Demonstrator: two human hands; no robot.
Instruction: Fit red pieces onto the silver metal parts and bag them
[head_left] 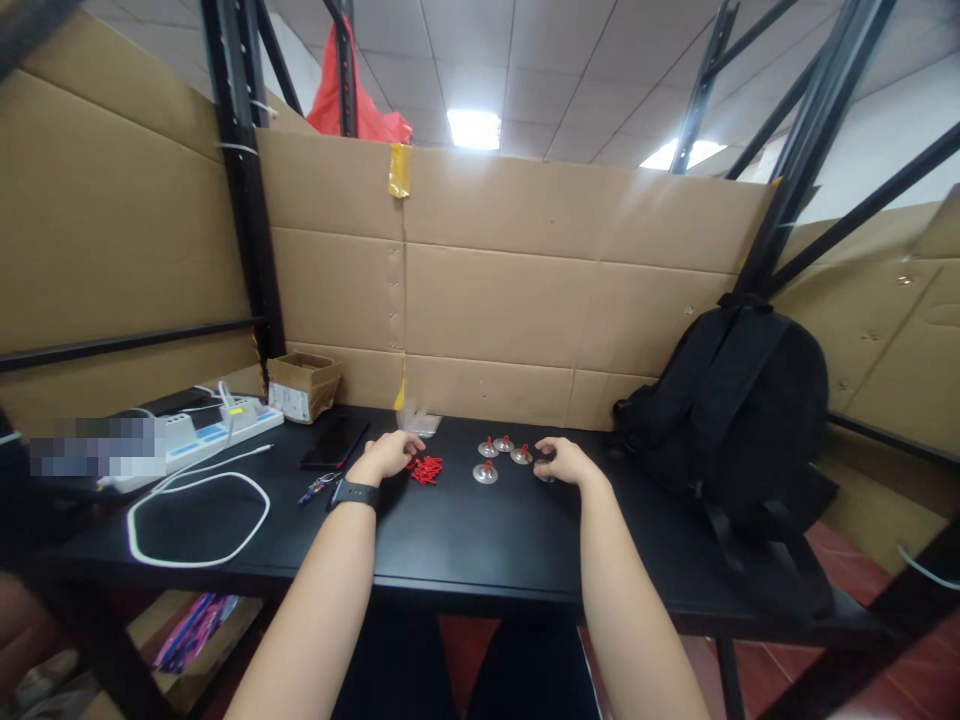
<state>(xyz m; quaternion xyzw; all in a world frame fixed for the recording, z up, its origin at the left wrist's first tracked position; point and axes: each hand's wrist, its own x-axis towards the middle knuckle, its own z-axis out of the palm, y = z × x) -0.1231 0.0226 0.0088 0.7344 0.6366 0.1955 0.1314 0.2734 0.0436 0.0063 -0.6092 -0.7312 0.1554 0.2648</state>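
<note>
On the black table (450, 550) lies a pile of small red pieces (426, 470). My left hand (391, 454) rests at the pile's left edge, fingers curved over it; whether it pinches a piece is too small to tell. Several clear suction cups with red tops (485, 471) stand right of the pile. My right hand (564, 461) is at the right end of this group, its thumb and fingers around another clear suction cup (547, 477), which is partly hidden under the fingers.
A black backpack (750, 410) fills the table's right side. On the left are a power strip (225, 430), a looped white cable (196, 566), a dark phone (335, 442), keys (319, 487) and a small cardboard box (304, 385). Cardboard walls (495, 310) enclose the back.
</note>
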